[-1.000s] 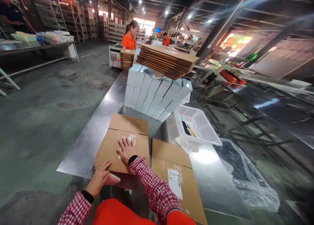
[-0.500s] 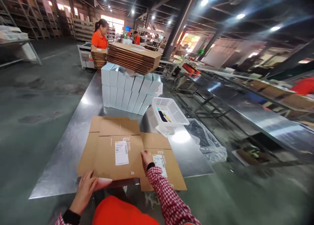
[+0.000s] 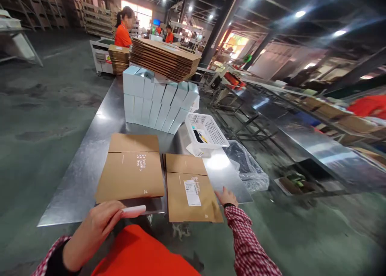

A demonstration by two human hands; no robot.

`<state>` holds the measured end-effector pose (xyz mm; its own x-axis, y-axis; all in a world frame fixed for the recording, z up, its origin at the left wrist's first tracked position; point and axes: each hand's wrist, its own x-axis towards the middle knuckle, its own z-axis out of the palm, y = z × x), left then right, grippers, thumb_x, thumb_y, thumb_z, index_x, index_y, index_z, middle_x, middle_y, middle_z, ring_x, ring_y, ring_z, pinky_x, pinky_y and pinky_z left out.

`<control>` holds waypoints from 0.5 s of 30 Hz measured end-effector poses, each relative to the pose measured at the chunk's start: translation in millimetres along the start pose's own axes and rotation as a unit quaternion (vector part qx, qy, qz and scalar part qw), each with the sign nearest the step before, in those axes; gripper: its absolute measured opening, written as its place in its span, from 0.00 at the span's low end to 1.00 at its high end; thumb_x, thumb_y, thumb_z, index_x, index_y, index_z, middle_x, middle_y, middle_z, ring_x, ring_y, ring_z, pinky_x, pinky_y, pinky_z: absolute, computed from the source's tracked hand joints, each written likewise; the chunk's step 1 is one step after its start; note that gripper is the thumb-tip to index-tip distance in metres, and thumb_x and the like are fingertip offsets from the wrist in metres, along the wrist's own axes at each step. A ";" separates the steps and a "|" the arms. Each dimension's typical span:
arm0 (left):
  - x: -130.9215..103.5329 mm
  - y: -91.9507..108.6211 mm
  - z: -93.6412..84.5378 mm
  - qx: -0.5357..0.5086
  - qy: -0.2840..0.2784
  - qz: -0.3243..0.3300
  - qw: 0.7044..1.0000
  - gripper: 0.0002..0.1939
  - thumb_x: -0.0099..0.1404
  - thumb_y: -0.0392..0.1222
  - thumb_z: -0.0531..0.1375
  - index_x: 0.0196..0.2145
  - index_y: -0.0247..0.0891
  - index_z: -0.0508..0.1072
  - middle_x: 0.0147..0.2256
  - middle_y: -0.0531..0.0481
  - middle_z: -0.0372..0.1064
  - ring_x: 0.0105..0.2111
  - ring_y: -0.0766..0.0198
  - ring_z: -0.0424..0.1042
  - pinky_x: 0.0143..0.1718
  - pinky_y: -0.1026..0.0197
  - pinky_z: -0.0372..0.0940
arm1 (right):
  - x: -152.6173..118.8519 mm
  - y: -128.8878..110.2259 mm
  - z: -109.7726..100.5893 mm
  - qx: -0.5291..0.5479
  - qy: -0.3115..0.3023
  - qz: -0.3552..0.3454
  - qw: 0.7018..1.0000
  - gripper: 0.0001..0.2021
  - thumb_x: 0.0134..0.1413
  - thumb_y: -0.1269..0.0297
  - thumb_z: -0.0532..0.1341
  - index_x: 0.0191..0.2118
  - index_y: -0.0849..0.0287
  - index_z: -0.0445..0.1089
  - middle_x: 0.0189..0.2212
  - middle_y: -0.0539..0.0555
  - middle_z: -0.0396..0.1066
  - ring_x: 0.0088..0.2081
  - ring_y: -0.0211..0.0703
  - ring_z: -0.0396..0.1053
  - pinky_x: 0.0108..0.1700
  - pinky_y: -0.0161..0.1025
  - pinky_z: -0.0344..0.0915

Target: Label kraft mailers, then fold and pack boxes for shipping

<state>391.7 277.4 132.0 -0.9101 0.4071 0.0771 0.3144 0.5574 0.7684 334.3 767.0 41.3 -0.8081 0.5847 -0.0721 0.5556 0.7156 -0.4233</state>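
My left hand (image 3: 101, 217) is closed around a thin white wad of what look like paper labels (image 3: 134, 211), just in front of the left stack of flat cardboard cartons (image 3: 129, 177). The top carton there has white print and no label. Beside it on the right lies another stack of flat cartons (image 3: 176, 203), its top one bearing a white shipping label (image 3: 192, 193). At that stack's right edge, my right hand (image 3: 226, 196) rests with its fingers apart, touching the metal table (image 3: 74, 179).
Pale blue boxes (image 3: 147, 107) stand in two rows at the table's far part, with flat cartons (image 3: 164, 59) piled on top. A white plastic basket (image 3: 215, 131) sits right of them, beside clear plastic wrap (image 3: 253, 171). A person in orange (image 3: 122, 35) stands behind.
The labelled carton has gone from the left stack to the right one. My right hand has moved right, from between the stacks to the right stack's outer edge.
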 end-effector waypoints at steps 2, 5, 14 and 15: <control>3.7 13.7 -8.6 0.009 0.020 0.005 1.000 0.19 0.68 0.52 0.48 0.33 0.43 0.75 0.31 0.50 0.74 0.31 0.62 0.72 0.33 0.65 0.65 | -29.5 -51.6 30.8 0.056 -0.081 -0.073 0.992 0.25 0.44 0.56 0.63 0.49 0.62 0.70 0.52 0.68 0.67 0.53 0.58 0.65 0.52 0.54 0.62; 4.2 21.7 -20.2 0.017 0.081 0.000 0.997 0.20 0.68 0.51 0.48 0.26 0.41 0.72 0.25 0.52 0.70 0.25 0.66 0.69 0.28 0.67 0.63 | -112.2 -137.1 76.8 0.233 -0.340 -0.268 0.871 0.38 0.33 0.55 0.71 0.55 0.56 0.65 0.52 0.58 0.69 0.52 0.50 0.67 0.52 0.45 0.64; -44.4 -51.7 -32.7 0.211 0.313 -0.101 0.921 0.32 0.65 0.60 0.46 0.55 0.33 0.63 0.58 0.33 0.59 0.60 0.44 0.57 0.58 0.40 0.54 | -229.7 -235.2 108.2 0.449 -0.580 -0.278 0.620 0.19 0.47 0.50 0.65 0.40 0.59 0.75 0.39 0.53 0.76 0.43 0.46 0.72 0.52 0.45 0.65; -50.0 -53.2 -25.1 0.203 0.293 -0.064 0.932 0.32 0.64 0.60 0.49 0.57 0.36 0.61 0.60 0.35 0.57 0.61 0.45 0.55 0.60 0.39 0.49 | -227.7 -235.2 107.9 0.442 -0.581 -0.282 0.623 0.19 0.46 0.50 0.66 0.40 0.59 0.75 0.39 0.53 0.76 0.42 0.46 0.72 0.52 0.45 0.65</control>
<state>413.7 209.2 103.3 -0.9012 -0.0797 0.4261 0.1612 0.8508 0.5002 366.4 424.3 59.8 -0.7079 -0.7025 -0.0736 0.2092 -0.1090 -0.9718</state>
